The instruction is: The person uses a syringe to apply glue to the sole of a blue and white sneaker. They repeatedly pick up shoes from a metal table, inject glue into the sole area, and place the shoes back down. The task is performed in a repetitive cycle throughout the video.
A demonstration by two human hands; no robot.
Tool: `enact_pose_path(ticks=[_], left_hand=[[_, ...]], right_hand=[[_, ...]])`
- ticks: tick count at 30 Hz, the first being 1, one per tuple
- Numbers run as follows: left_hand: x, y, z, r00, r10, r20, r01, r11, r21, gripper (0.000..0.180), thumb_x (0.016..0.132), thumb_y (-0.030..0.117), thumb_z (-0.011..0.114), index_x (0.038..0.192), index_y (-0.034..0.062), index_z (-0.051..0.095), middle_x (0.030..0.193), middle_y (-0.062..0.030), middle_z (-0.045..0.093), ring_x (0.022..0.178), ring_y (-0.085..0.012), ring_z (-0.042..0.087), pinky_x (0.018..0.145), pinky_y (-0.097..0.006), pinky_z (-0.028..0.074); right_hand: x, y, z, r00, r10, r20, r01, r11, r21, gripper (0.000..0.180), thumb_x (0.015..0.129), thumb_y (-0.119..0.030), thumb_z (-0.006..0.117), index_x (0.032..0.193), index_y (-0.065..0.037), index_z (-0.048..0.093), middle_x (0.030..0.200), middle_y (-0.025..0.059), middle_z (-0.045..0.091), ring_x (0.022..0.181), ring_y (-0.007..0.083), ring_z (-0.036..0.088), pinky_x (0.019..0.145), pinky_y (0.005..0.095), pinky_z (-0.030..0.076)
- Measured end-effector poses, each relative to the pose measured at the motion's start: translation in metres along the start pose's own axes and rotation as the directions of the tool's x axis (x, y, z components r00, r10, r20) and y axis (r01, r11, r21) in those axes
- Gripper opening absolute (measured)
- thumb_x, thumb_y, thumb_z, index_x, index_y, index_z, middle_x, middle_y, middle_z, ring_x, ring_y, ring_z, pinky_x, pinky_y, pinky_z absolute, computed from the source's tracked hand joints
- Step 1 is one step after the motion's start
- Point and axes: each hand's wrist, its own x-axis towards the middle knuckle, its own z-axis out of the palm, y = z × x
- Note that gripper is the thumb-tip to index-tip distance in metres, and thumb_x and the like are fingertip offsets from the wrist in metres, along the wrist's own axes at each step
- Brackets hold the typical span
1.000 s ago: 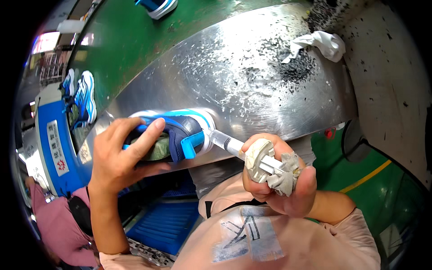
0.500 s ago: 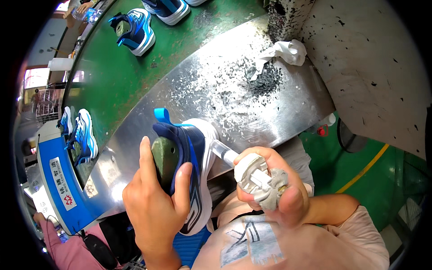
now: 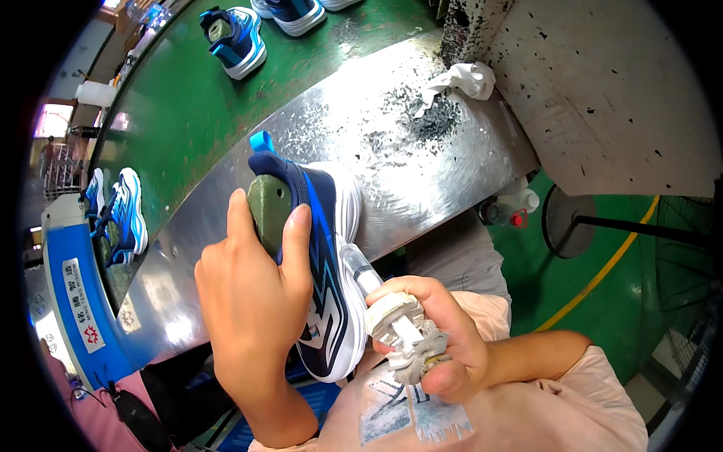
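Observation:
My left hand [image 3: 256, 301] grips a navy and blue running shoe [image 3: 320, 248] with a thick white sole, its fingers and thumb around the opening. A green shoe last [image 3: 269, 215] fills the shoe, and a bright blue heel loop stands up at its far end. In my right hand [image 3: 444, 331] is a clear syringe [image 3: 360, 267] with a white plunger; its tip meets the edge where the upper joins the white sole. Lumpy whitish padding [image 3: 399, 331] wraps the syringe's rear end. The tip itself is too small to make out clearly.
A metal plate [image 3: 407, 203], strewn with black and white scraps, adjoins a green table [image 3: 173, 128] bearing more shoes [image 3: 235, 44]. Crumpled white tissue [image 3: 471, 79] lies by a paint-spotted panel [image 3: 602, 90]. Bottles [image 3: 512, 207] stand below the plate's right edge. Another person's pink sleeve shows lower left.
The syringe tip has moved nearer along the sole edge, toward me. The shoe has shifted slightly up and left in view, still held, and the whole view has turned a little.

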Motion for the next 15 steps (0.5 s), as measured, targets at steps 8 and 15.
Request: enact_pose_path(ticks=[8, 15], left_hand=[[-0.032, -0.022, 0.008, 0.974, 0.159, -0.163, -0.197, 0.947, -0.253, 0.051, 0.081, 0.023, 0.067, 0.128, 0.0077, 0.054, 0.120, -0.0289, 0.054, 0.108, -0.0439, 0.055, 0.085, -0.046, 0.047], [-0.042, -0.110, -0.007, 0.745, 0.655, -0.126, -0.666, 0.738, -0.105, 0.041, 0.061, 0.019, 0.076, 0.098, 0.0075, 0.062, 0.115, -0.0173, 0.057, 0.115, -0.0401, 0.052, 0.098, -0.055, 0.040]], right_hand=[[0.030, -0.014, -0.040, 0.883, 0.310, -0.354, -0.111, 0.868, 0.483, 0.070, 0.086, -0.073, 0.032, 0.111, -0.011, 0.052, 0.059, -0.0039, 0.030, 0.051, 0.0075, 0.023, 0.043, 0.0223, 0.020], [0.122, 0.002, -0.022, 0.821, 0.557, 0.122, -0.530, 0.667, 0.523, 0.067, 0.089, -0.068, 0.034, 0.117, -0.009, 0.048, 0.066, -0.0033, 0.031, 0.054, 0.0075, 0.024, 0.044, 0.0197, 0.021]])
